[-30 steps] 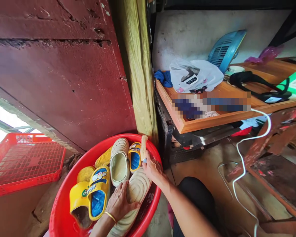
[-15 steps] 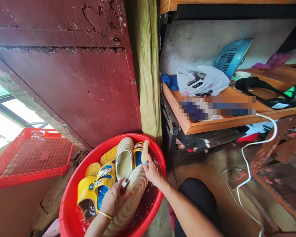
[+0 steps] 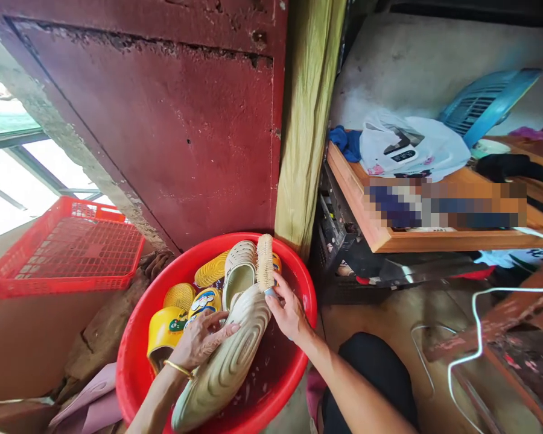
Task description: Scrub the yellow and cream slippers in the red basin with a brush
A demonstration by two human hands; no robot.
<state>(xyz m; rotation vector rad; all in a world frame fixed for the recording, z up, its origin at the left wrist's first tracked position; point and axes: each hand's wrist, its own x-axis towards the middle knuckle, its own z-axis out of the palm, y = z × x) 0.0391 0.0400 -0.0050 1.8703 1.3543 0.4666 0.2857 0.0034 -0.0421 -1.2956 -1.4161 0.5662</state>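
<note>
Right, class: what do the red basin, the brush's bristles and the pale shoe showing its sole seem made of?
Red basin: probably plastic, smooth and glossy, given its rim's sheen.
Bristles: matte fibre, strands sticking out; natural or synthetic is unclear.
Pale shoe: likely moulded foam or rubber, mostly dull, with ridges shaped into its sole.

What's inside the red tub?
The red tub holds dark water, a pale shoe showing its sole, a pale clog and several yellow slippers. The left hand partly covers the slippers; footwear and water hide the tub's floor.
</note>
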